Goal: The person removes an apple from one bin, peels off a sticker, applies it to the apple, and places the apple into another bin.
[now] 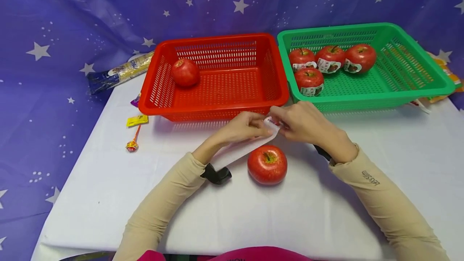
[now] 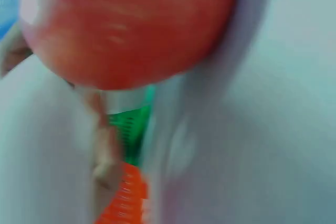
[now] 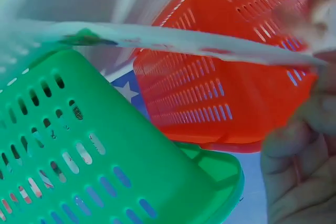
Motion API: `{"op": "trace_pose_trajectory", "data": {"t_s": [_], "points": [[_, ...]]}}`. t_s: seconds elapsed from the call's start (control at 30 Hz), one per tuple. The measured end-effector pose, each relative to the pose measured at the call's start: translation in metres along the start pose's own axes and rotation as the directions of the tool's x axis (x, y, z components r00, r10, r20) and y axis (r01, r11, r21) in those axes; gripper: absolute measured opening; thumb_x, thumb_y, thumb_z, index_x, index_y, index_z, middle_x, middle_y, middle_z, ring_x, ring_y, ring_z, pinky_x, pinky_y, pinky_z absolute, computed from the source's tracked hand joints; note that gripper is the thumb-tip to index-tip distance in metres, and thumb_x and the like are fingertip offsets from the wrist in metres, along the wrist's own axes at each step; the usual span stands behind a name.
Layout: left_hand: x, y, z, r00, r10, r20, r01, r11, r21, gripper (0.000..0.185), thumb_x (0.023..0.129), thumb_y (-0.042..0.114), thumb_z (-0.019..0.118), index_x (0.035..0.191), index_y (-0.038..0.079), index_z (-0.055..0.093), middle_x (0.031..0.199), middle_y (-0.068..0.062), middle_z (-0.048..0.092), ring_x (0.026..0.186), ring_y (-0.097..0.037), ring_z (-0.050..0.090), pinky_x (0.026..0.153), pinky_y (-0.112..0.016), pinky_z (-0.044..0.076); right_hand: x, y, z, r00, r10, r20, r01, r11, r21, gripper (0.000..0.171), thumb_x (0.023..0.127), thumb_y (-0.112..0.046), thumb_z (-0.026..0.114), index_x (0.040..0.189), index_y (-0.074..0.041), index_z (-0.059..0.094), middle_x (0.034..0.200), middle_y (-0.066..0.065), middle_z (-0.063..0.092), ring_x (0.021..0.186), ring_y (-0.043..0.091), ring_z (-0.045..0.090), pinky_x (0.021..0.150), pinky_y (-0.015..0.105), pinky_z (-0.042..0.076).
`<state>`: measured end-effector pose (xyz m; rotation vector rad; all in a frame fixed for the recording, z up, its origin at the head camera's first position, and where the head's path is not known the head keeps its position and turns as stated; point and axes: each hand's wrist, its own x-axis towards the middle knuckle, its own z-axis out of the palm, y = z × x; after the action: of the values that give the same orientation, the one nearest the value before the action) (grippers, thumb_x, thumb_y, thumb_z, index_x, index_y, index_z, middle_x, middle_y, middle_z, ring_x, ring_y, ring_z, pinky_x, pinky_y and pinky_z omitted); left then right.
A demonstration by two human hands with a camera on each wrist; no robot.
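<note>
In the head view, both hands meet above the table at the far end of a white sticker strip (image 1: 241,150). My left hand (image 1: 246,127) pinches the strip near that end, thumb on top. The fingers of my right hand (image 1: 308,126) grip its tip, where small coloured print shows. Seen edge-on in the right wrist view, the strip (image 3: 173,39) runs to the right hand's fingers (image 3: 294,145). A red apple (image 1: 267,165), no sticker visible on its upward side, sits stem up just in front of the hands. The left wrist view is blurred, with the apple (image 2: 131,24) large in it.
Behind the hands stands a red basket (image 1: 224,110) holding one round red fruit (image 1: 185,72). Beside it, a green basket (image 1: 377,96) holds several stickered apples (image 1: 360,58). A lollipop (image 1: 132,145), a yellow packet (image 1: 137,121) and a long pasta bag (image 1: 123,71) lie left.
</note>
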<state>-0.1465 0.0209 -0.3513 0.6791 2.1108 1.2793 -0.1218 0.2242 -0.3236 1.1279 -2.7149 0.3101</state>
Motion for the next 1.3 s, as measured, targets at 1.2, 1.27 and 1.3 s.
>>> {"op": "trace_pose_trajectory", "data": {"t_s": [1.2,1.27,1.3], "points": [[0.012,-0.026,-0.008,0.995,0.090,0.042,-0.096,0.978,0.186,0.063,0.075,-0.010,0.051,0.137,0.000,0.048,0.136,-0.015,0.055,0.121,-0.026,0.055,0.101,-0.031,0.044,-0.008,0.017,-0.024,0.987,0.156,-0.029,-0.113,0.823,0.556,0.020,0.088,0.001,0.055,0.073,-0.008,0.063,0.080,0.002,0.068,0.063,0.005,0.052,0.052,0.020,0.044],[0.012,-0.026,-0.007,0.997,0.073,0.023,-0.077,0.961,0.265,0.062,0.075,-0.008,0.052,0.136,0.003,0.051,0.137,-0.013,0.055,0.124,-0.027,0.053,0.105,-0.036,0.043,-0.009,0.016,-0.029,0.973,0.214,-0.083,-0.122,0.787,0.605,0.021,0.087,0.003,0.053,0.069,-0.006,0.061,0.090,0.007,0.069,0.071,0.008,0.056,0.050,0.021,0.047],[0.012,-0.025,-0.007,0.998,0.066,0.014,-0.067,0.952,0.299,0.061,0.076,-0.006,0.053,0.136,0.005,0.052,0.136,-0.012,0.056,0.124,-0.026,0.053,0.106,-0.037,0.042,-0.010,0.015,-0.031,0.965,0.240,-0.105,-0.127,0.779,0.615,0.022,0.086,0.004,0.052,0.068,-0.005,0.060,0.094,0.010,0.070,0.075,0.007,0.058,0.051,0.020,0.049]]}}
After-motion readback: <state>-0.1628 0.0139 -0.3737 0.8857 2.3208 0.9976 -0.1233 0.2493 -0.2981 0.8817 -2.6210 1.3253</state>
